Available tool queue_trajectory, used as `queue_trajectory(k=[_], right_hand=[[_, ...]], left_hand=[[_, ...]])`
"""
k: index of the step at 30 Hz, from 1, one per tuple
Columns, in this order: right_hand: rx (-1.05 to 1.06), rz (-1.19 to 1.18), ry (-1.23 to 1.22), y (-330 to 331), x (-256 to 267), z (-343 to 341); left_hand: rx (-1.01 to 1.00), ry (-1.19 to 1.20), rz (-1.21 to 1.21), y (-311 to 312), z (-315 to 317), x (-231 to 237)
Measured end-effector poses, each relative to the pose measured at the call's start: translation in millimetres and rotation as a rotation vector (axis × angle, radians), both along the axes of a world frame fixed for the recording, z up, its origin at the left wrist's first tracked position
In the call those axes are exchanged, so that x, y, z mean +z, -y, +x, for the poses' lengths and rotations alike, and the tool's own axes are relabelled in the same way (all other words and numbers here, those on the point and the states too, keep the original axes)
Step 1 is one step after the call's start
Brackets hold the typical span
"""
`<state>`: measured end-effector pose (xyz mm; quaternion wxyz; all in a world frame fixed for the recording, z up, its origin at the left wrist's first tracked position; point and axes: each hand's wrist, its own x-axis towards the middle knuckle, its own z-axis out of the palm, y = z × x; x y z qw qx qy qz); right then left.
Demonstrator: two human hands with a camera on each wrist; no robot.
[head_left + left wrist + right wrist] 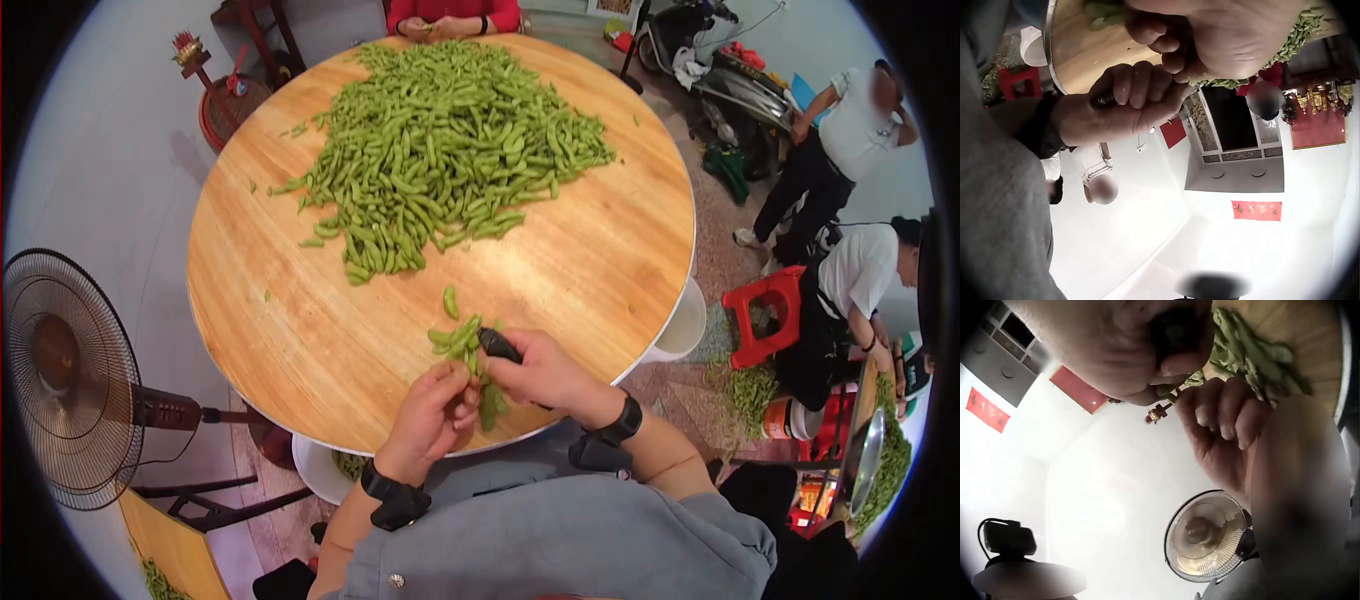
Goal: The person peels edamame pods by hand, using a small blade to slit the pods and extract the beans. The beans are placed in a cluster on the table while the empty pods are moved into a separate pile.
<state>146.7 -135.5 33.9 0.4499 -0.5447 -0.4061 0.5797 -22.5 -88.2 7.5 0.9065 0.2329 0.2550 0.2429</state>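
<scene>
My right hand [548, 372] grips a black-handled tool [500, 346] whose working end is hidden by the fingers. Close beside it, my left hand [435, 408] has its fingers curled, with thumb and forefinger pinching a green edamame pod [1170, 397]; only a bit of the pod shows. The two hands meet fingertip to fingertip over the near edge of the round wooden table [300, 330]. A small group of edamame pods [457, 340] lies just beyond the hands, and more pods [1250, 353] lie by the left fingers in the right wrist view.
A big heap of edamame pods [440, 140] covers the far half of the table. Across it a person in red [455, 18] handles pods. White buckets [683, 325] stand below the rim, a fan [75, 375] to the left, and a red stool [765, 315] to the right near two people.
</scene>
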Motion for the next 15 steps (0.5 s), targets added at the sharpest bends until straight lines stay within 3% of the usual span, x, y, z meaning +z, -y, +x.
queue_trajectory(k=[3,5,7,10,12,13,15], right_hand=[[0.034,0.084,0.002,0,-10,-2],[0.049,0.047,-0.094,2,-4,-3],[0.151,-0.22,-0.614,4,-2,1],[0.083,-0.196,-0.467,4,10,-2],[0.114,-0.185,-0.393,4,11,-2],[0.139,-0.175,-0.324,4,11,-2],[0.153,-0.213,-0.379,5,15,-4]], left_hand=[[-0.011,-0.019,0.044,0,-5,-6],[-0.157,0.248,-0.158,1,-8,-14],[-0.19,0.291,-0.192,4,-8,-6],[-0.188,0.126,-0.133,4,-7,7],[-0.064,-0.184,0.184,2,-6,10],[-0.063,-0.183,0.188,3,-4,8],[0.007,-0.211,0.535,8,0,3]])
